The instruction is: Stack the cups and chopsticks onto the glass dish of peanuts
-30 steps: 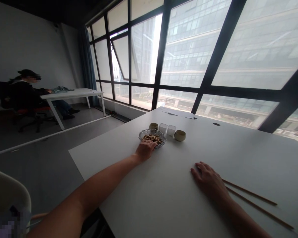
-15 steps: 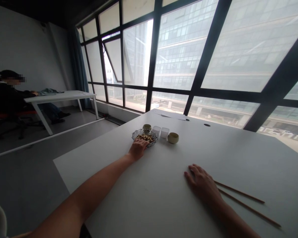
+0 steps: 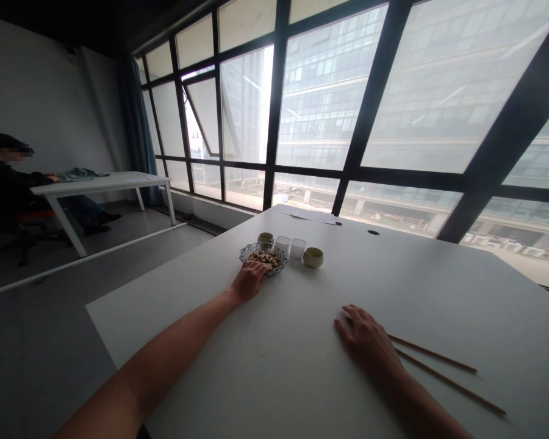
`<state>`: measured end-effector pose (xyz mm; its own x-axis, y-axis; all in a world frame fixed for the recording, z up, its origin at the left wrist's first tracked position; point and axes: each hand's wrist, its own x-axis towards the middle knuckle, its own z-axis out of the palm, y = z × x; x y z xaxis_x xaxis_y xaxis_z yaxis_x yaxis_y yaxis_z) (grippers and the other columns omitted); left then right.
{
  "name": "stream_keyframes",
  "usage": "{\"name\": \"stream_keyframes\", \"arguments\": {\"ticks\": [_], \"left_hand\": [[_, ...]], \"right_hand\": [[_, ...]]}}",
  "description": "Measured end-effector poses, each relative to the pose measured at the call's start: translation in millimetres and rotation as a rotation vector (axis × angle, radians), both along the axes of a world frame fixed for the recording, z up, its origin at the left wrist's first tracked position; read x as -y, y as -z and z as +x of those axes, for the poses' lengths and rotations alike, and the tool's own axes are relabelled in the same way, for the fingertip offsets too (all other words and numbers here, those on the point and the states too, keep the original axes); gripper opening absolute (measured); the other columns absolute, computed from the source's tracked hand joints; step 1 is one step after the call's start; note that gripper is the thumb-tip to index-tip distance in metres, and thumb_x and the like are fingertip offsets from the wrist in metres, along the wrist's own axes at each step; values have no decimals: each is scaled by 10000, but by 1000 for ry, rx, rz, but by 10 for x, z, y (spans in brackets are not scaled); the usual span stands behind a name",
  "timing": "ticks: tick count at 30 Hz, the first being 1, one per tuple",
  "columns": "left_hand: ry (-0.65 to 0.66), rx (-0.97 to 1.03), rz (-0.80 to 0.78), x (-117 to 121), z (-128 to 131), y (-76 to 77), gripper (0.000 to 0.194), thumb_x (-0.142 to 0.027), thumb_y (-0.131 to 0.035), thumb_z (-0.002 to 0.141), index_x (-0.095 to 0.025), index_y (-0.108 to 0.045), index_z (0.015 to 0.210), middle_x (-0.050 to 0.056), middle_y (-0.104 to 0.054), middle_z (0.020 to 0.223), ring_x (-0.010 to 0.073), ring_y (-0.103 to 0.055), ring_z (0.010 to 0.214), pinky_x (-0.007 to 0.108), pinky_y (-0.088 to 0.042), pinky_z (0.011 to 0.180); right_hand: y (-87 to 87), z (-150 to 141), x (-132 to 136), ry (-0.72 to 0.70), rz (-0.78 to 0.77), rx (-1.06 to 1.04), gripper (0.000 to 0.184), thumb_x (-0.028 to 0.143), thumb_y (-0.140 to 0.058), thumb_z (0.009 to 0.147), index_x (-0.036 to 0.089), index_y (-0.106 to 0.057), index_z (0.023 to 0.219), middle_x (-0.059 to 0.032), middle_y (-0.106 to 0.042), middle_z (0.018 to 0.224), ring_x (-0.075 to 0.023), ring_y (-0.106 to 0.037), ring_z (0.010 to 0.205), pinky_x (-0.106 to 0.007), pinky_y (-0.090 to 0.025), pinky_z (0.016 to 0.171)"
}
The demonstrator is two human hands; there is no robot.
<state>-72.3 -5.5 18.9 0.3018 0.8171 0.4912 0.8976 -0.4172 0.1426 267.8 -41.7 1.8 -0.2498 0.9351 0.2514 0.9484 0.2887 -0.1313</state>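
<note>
The left hand (image 3: 248, 280) is nearer the glass bowl (image 3: 282, 264) of nuts (image 3: 266, 258), its half-curled fingers over the near rim, any grip hidden. The right hand (image 3: 368, 338) lies palm down, fingers loosely spread, beside slanting sticks (image 3: 449, 381); what's beneath I can't tell.

An office or similar workroom is suggested by the plain white table (image 3: 274, 353) with round cable holes (image 3: 374, 232) set into its top. A second white desk (image 3: 105, 183) is occupied by a seated person (image 3: 9, 183). One side is filled by dark-framed windows (image 3: 320, 103), through which a large glass-fronted building (image 3: 421, 91) is seen; a blue curtain (image 3: 139, 134) is hung at their far end.
</note>
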Motion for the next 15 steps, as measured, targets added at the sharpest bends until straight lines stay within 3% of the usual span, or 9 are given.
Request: {"name": "stream_keyframes", "arguments": {"ticks": [4,9,12,15], "left_hand": [[32,-37,46,166,21,7,464,-253,-607,859,-187,-508,1308,112,-513,1429,258,-411,1349,472,-200,1183],[-59,-64,80,357,-220,107,709,-459,-625,833,-162,-379,1428,174,-345,1542,319,-271,1441,560,-87,1187],[-183,-1,53,365,-509,181,792,-561,-603,829,-171,-325,1460,194,-320,1550,343,-267,1442,603,-101,1170],[-312,109,-13,293,-754,212,797,-629,-528,855,-176,-300,1468,203,-310,1554,350,-269,1442,620,-169,1150]], "right_hand": [[-4,178,-54,86,81,81,651,526,-400,911,81,-509,1374,-165,-476,1436,-312,-369,1370,-487,-281,1124],[21,647,-70,308,-29,138,798,619,-333,879,56,-436,1434,-175,-412,1487,-337,-320,1398,-571,-219,1131],[45,970,-4,329,-67,94,805,635,-291,862,57,-490,1387,-182,-468,1444,-344,-406,1346,-565,-295,1099],[72,1223,122,287,12,30,678,616,-321,842,117,-641,1170,-184,-600,1289,-355,-560,1181,-491,-456,961]]}}
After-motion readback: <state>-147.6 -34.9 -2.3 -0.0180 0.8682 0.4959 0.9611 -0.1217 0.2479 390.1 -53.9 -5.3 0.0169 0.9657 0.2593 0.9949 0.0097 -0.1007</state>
